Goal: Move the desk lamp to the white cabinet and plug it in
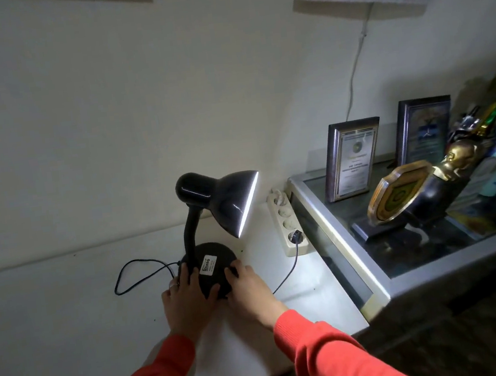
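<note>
Black desk lamp (pixel 213 223) upright and lit on white cabinet (pixel 67 303).

Round black base (pixel 217 268) flat on the cabinet top, toward its right side, bearing a white label. Flexible black neck rising from the base's left part, curving right into a glossy black conical shade (pixel 226 200). Shade opening tilted down and to the right, glowing white. Thin black cord (pixel 138 274) looping left of the base on the cabinet top, then running right along the near side to a black plug (pixel 297 237) seated in the nearest socket of a white power strip (pixel 288 223) at the cabinet's right edge.
</note>
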{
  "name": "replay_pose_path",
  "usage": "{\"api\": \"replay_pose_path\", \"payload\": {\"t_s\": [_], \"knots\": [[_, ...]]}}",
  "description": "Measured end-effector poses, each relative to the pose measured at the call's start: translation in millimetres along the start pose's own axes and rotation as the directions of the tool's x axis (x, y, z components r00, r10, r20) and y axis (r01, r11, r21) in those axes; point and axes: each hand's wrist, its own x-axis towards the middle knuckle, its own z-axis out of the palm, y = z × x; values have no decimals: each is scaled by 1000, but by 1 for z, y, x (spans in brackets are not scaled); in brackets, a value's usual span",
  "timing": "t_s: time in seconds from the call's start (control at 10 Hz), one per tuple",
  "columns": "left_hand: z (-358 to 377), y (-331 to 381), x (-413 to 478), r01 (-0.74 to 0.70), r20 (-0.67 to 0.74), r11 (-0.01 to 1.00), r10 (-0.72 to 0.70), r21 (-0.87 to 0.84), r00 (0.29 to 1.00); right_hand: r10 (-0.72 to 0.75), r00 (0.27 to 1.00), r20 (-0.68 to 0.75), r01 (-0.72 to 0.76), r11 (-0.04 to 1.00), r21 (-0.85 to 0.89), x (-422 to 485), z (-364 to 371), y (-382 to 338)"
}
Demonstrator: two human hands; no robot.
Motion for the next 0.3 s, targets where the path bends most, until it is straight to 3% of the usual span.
{"api": "replay_pose_path", "payload": {"t_s": [0.3], "knots": [[-20, 8, 0, -48, 100, 999, 46, 25, 994, -8, 999, -39, 14, 989, 148, -14, -21, 9]]}}
